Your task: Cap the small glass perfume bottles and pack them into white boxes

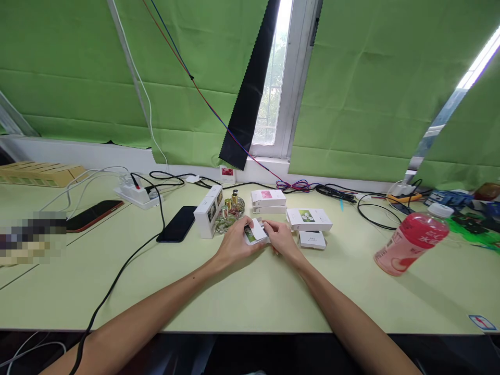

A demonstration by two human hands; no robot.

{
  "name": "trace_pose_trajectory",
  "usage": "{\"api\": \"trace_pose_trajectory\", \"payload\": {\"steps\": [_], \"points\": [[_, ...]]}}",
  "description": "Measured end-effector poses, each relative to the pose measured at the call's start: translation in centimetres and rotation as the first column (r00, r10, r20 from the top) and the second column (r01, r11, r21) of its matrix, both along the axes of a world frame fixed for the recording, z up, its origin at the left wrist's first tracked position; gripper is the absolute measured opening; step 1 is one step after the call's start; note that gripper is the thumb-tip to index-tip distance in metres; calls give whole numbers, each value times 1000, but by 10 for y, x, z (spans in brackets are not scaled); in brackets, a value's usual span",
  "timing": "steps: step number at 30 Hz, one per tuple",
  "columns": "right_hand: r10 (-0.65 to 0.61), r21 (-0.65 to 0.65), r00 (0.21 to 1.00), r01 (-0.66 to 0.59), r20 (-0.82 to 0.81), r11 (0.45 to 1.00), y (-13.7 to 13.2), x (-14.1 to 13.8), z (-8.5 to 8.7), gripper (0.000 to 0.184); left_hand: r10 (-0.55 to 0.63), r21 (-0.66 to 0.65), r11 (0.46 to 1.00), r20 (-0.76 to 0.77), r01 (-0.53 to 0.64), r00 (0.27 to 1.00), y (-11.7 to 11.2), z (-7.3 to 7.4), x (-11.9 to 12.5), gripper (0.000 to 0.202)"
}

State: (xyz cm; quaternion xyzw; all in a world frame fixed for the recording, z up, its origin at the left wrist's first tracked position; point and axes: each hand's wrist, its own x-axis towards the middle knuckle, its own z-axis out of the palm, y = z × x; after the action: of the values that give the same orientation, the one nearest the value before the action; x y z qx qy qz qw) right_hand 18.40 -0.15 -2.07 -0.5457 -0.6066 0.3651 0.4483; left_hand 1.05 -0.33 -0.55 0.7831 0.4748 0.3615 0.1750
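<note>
My left hand (pixel 234 244) grips a small white carton (pixel 250 235) with a green picture on its face, thumb on top. From the other side, the fingers of my right hand (pixel 282 239) pinch the carton's right end, where a white flap stands out. Just beyond my left hand stand several glass perfume bottles (pixel 225 223) with gold and silver caps. White boxes (pixel 205 216) stand upright to their left. Beside my right hand, a white box with a green picture (pixel 308 219) rests on a smaller white box (pixel 312 240). What is inside the held carton is hidden.
Two stacked white boxes (pixel 269 199) lie behind my hands. A dark phone (pixel 177 224) is at left, with a black cable (pixel 128 260) crossing the table. A pink drink bottle (pixel 412 242) stands at right. Power strips (pixel 138 195) and coiled cables line the wall.
</note>
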Motion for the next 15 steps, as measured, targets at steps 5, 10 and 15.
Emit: {"api": "trace_pose_trajectory", "payload": {"steps": [5, 10, 15], "points": [[30, -9, 998, -31, -48, 999, -1, -1, 1, 44, 19, 15, 1000, 10, -20, 1000, 2, -3, 0, 44], [35, -63, 994, -42, -108, 997, -2, -3, 4, 45, 29, 21, 999, 26, -29, 999, 2, -4, 1, 43], [31, -113, 984, -52, -177, 992, -2, -5, 7, 43, 28, 19, 999, 49, -29, 998, -1, -1, 2, 44]]}}
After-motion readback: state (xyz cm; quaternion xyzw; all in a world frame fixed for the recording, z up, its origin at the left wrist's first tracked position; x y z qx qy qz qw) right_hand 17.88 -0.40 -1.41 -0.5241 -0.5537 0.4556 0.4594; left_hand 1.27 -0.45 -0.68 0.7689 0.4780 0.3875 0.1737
